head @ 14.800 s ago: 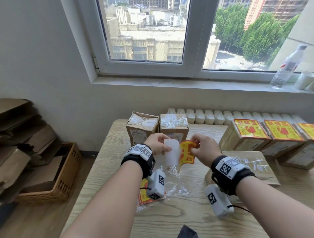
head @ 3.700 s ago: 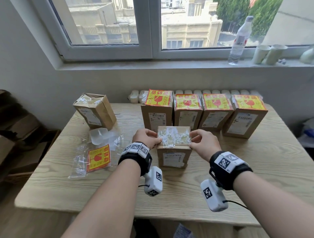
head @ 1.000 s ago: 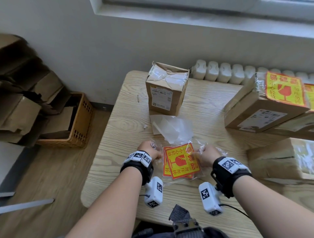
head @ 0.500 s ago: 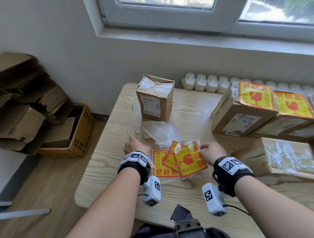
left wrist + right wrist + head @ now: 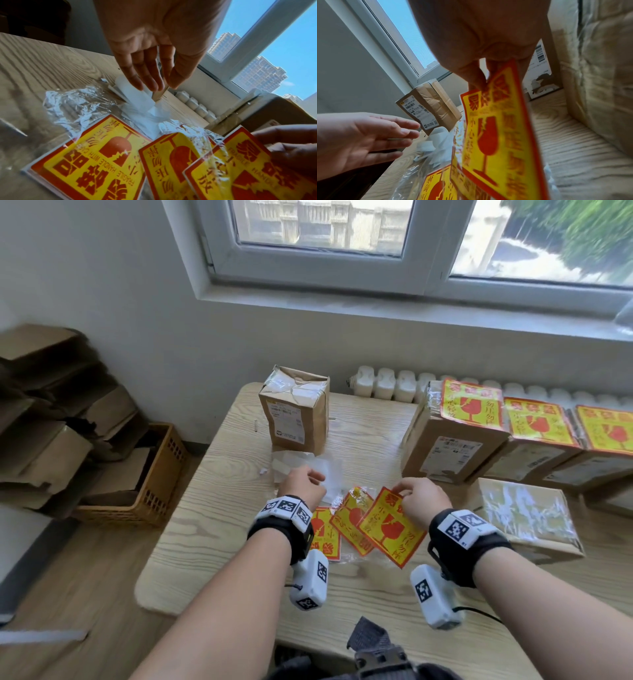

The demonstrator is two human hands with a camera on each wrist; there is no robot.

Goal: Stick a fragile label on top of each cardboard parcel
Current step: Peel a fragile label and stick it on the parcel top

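My right hand (image 5: 406, 494) pinches the top edge of one yellow-and-red fragile label (image 5: 390, 530), lifted slightly over the table; the right wrist view shows the label (image 5: 496, 135) hanging from the fingertips (image 5: 477, 81). More labels (image 5: 349, 520) lie in a crumpled clear bag (image 5: 73, 102). My left hand (image 5: 303, 482) hovers with relaxed fingers (image 5: 149, 79), holding nothing, over white backing scraps (image 5: 308, 465). An unlabelled parcel (image 5: 296, 409) stands at the back left. Another unlabelled parcel (image 5: 524, 511) lies by my right wrist.
Three labelled parcels (image 5: 459, 429) stand in a row at the right back. A white radiator (image 5: 387, 381) runs behind the wooden table (image 5: 212, 525). On the floor at left sit a wicker basket (image 5: 150, 491) and flattened cardboard (image 5: 41, 419).
My right hand has drawn one label out of the bag and to the right. My left hand has let go of the bag and moved forward over the backing scraps.
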